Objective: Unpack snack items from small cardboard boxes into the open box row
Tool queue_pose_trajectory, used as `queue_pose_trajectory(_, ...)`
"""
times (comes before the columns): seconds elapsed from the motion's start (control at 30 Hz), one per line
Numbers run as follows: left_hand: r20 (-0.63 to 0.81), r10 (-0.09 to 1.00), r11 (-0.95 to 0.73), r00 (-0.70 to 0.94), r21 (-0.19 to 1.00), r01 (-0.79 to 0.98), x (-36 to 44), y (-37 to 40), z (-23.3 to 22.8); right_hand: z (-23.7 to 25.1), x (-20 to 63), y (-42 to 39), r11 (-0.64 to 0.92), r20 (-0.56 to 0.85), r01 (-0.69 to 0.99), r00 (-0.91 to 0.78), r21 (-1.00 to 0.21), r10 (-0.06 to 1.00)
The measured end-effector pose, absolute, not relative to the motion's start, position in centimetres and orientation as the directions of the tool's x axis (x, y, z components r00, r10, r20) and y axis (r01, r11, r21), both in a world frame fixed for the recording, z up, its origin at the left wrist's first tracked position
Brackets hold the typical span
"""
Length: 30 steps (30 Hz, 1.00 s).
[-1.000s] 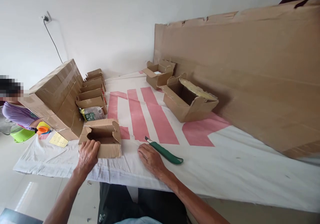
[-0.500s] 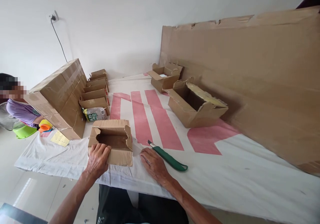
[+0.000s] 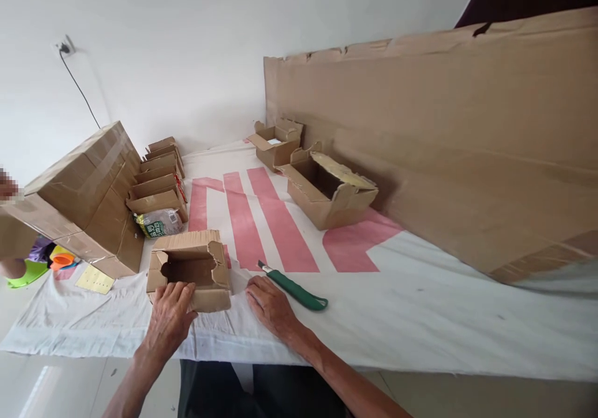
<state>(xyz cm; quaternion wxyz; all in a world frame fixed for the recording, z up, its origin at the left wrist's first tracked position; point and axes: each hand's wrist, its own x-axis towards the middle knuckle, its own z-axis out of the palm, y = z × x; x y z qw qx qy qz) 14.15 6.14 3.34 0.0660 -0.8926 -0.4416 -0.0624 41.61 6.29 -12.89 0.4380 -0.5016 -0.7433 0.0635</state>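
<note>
Both forearms were bare, with no sleeves, watch or bracelet visible. The left hand (image 3: 169, 318) and the right hand (image 3: 270, 306) wore no gloves and no rings could be made out. Dark trousers covered the lap at the near edge.

Cloth-covered table (image 3: 420, 306) with boxes (image 3: 327, 190), knife (image 3: 294, 286)

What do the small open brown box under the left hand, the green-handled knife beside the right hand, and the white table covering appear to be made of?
Small open brown box: corrugated cardboard, matte, with torn, ragged flap edges. Green-handled knife: probably plastic handle, smooth with a slight sheen; the short pale tip looks like metal. White table covering: seemingly thin cloth or woven sheet, wrinkled near the right hand, with printed red stripes. The left hand rests on the box.
</note>
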Motion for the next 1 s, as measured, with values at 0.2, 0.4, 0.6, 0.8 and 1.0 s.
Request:
queue_pose_trajectory(0.2,0.152,0.783,-0.562,0.603,-0.240,0.791,14.3,7.3,3.0,-12.9,41.7,6.3,0.480,0.552,0.658,-0.114,-0.581,0.826)
queue_pose_trajectory(0.4,0.163,0.774,-0.568,0.611,-0.247,0.785,14.6,8.4,3.3,-12.6,41.9,6.3,0.474,0.533,0.612,-0.101,-0.633,0.840)
queue_pose_trajectory(0.6,0.112,0.790,-0.558,0.603,-0.276,0.782,15.0,9.4,4.5,-12.6,41.8,6.3,0.472,0.540,0.607,-0.082,-0.639,0.837)
queue_pose_trajectory(0.8,0.037,0.851,-0.478,0.524,-0.361,0.801,15.3,12.1,6.5,-12.8,41.6,6.4,0.483,0.564,0.605,-0.067,-0.633,0.823)
queue_pose_trajectory(1.0,-0.039,0.950,-0.300,0.310,-0.393,0.869,14.3,16.8,9.2,-12.6,41.6,6.4,0.479,0.566,0.590,-0.046,-0.650,0.823)
